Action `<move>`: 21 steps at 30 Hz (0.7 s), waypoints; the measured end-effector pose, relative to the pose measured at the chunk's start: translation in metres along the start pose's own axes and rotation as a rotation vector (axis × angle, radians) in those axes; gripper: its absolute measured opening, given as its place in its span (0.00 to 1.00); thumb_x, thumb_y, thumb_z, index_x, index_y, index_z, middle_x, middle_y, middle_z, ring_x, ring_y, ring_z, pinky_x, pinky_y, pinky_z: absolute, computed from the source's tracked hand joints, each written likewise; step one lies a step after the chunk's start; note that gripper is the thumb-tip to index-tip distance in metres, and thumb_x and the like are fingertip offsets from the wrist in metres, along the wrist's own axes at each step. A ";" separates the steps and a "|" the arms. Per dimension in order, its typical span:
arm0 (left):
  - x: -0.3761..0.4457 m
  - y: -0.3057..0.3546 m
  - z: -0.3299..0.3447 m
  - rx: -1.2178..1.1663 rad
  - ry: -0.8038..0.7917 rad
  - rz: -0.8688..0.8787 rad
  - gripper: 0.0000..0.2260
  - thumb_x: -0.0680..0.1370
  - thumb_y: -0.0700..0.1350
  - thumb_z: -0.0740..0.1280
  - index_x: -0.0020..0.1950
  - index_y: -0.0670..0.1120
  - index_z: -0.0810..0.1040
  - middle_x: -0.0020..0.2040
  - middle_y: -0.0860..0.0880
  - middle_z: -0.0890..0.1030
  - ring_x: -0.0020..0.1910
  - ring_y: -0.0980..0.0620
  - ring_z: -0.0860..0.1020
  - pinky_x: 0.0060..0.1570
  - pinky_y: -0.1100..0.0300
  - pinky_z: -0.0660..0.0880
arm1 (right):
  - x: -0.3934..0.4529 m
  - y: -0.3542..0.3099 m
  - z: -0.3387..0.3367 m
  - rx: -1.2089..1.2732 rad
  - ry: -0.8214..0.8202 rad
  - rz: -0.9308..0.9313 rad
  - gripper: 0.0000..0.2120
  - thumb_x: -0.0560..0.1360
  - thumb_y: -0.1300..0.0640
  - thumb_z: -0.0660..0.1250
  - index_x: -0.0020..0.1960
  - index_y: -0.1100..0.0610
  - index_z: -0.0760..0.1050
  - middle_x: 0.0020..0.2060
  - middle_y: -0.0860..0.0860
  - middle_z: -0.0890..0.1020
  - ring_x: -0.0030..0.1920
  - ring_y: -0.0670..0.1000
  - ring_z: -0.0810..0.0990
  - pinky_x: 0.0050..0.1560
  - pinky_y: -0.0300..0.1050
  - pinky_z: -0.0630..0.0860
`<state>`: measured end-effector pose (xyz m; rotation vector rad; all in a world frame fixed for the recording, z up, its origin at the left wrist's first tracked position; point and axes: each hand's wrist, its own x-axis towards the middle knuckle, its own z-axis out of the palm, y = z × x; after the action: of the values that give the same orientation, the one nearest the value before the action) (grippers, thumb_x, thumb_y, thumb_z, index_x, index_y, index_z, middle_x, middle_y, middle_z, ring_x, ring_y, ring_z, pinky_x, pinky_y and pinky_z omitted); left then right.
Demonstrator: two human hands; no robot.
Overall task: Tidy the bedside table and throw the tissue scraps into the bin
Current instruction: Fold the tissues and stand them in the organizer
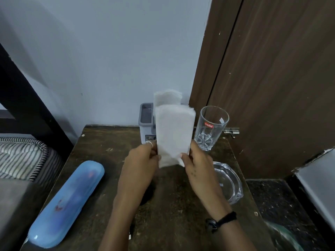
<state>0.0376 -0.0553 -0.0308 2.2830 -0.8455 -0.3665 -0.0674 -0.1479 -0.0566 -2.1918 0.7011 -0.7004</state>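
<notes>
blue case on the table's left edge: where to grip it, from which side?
Grip the blue case across its narrow middle, coming from above. It lies flat and long on the table, its rounded lid up and both long sides free, so fingers can wrap the short width.

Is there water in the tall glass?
No, the tall glass is see-through and empty, standing upright on the table beside the tissue.

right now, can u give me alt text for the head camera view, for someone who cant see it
Two hands, left hand and right hand, hold a folded white tissue upright above a dark wooden bedside table. A grey holder and a drinking glass stand behind it, a blue case lies at left, and a glass dish sits at right.
</notes>
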 end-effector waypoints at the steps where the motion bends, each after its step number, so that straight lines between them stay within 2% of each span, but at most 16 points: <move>1: 0.003 0.006 -0.004 -0.022 0.090 0.042 0.05 0.77 0.41 0.64 0.51 0.47 0.77 0.43 0.54 0.75 0.41 0.57 0.73 0.39 0.65 0.68 | 0.008 -0.003 -0.002 0.050 0.051 -0.013 0.10 0.78 0.60 0.61 0.59 0.56 0.71 0.54 0.49 0.80 0.53 0.48 0.78 0.50 0.41 0.77; 4: 0.023 0.025 -0.019 -0.064 0.333 0.182 0.03 0.78 0.41 0.62 0.48 0.46 0.75 0.44 0.51 0.75 0.42 0.54 0.72 0.39 0.62 0.66 | 0.040 -0.017 -0.010 0.200 0.148 -0.055 0.11 0.78 0.58 0.63 0.60 0.56 0.72 0.53 0.46 0.80 0.53 0.45 0.80 0.47 0.29 0.75; 5: 0.032 0.029 -0.021 -0.068 0.379 0.224 0.03 0.78 0.40 0.62 0.46 0.47 0.73 0.43 0.49 0.76 0.42 0.52 0.73 0.39 0.59 0.67 | 0.051 -0.020 -0.011 0.224 0.158 -0.078 0.11 0.78 0.57 0.63 0.59 0.57 0.71 0.53 0.47 0.81 0.52 0.45 0.80 0.46 0.30 0.76; 7: 0.050 0.033 -0.022 -0.080 0.426 0.267 0.05 0.78 0.39 0.61 0.43 0.46 0.70 0.41 0.47 0.76 0.41 0.47 0.74 0.37 0.53 0.70 | 0.073 -0.019 -0.009 0.201 0.146 -0.110 0.10 0.78 0.57 0.62 0.58 0.56 0.68 0.54 0.51 0.81 0.52 0.48 0.80 0.49 0.42 0.79; 9: 0.063 0.032 -0.020 -0.091 0.439 0.265 0.03 0.79 0.39 0.61 0.46 0.45 0.71 0.42 0.48 0.74 0.39 0.47 0.74 0.38 0.55 0.69 | 0.088 -0.010 -0.003 0.121 0.111 -0.119 0.10 0.79 0.57 0.60 0.60 0.54 0.65 0.55 0.55 0.79 0.55 0.52 0.78 0.51 0.51 0.78; 10: 0.067 0.030 -0.018 -0.095 0.436 0.256 0.02 0.78 0.39 0.61 0.47 0.46 0.71 0.43 0.50 0.74 0.40 0.49 0.73 0.40 0.57 0.68 | 0.092 -0.004 0.001 0.084 0.097 -0.120 0.11 0.79 0.57 0.59 0.60 0.54 0.65 0.55 0.55 0.78 0.54 0.53 0.77 0.52 0.50 0.77; 13: 0.075 0.020 -0.011 -0.105 0.396 0.216 0.06 0.77 0.38 0.62 0.45 0.48 0.69 0.44 0.52 0.74 0.41 0.51 0.72 0.42 0.58 0.66 | 0.094 0.011 0.013 0.012 0.079 -0.118 0.10 0.80 0.58 0.58 0.60 0.58 0.65 0.53 0.56 0.75 0.49 0.46 0.69 0.46 0.28 0.68; 14: 0.076 0.016 -0.009 -0.101 0.378 0.204 0.06 0.77 0.38 0.62 0.44 0.49 0.70 0.44 0.52 0.74 0.42 0.50 0.72 0.43 0.57 0.67 | 0.093 0.013 0.015 -0.011 0.079 -0.133 0.10 0.80 0.58 0.58 0.60 0.59 0.66 0.51 0.56 0.74 0.47 0.44 0.66 0.45 0.26 0.66; 15: 0.077 0.013 -0.007 -0.090 0.365 0.202 0.05 0.76 0.38 0.62 0.44 0.48 0.71 0.44 0.51 0.74 0.44 0.48 0.73 0.44 0.57 0.68 | 0.092 0.014 0.016 -0.031 0.079 -0.151 0.10 0.79 0.59 0.58 0.59 0.59 0.66 0.50 0.56 0.74 0.46 0.44 0.64 0.42 0.28 0.65; 17: 0.079 0.007 -0.006 -0.047 0.359 0.206 0.04 0.76 0.38 0.64 0.44 0.48 0.73 0.48 0.50 0.71 0.51 0.45 0.73 0.47 0.55 0.69 | 0.093 0.014 0.018 -0.040 0.070 -0.167 0.09 0.79 0.60 0.58 0.59 0.60 0.66 0.49 0.56 0.73 0.46 0.43 0.62 0.38 0.38 0.62; 19: 0.080 0.002 -0.006 -0.041 0.363 0.196 0.04 0.75 0.39 0.65 0.45 0.47 0.74 0.52 0.48 0.69 0.57 0.44 0.71 0.51 0.55 0.68 | 0.094 0.013 0.020 -0.014 0.063 -0.152 0.10 0.79 0.61 0.59 0.60 0.60 0.66 0.50 0.56 0.73 0.46 0.43 0.63 0.39 0.41 0.59; 21: 0.081 -0.003 -0.006 -0.032 0.369 0.193 0.05 0.75 0.40 0.66 0.50 0.45 0.77 0.57 0.45 0.71 0.59 0.44 0.70 0.54 0.53 0.70 | 0.094 0.012 0.023 -0.010 0.066 -0.130 0.12 0.78 0.61 0.59 0.61 0.60 0.66 0.50 0.55 0.72 0.48 0.46 0.65 0.43 0.44 0.64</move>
<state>0.1024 -0.1040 -0.0303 2.1244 -0.8478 0.1249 0.0107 -0.2065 -0.0538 -2.2477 0.5995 -0.8400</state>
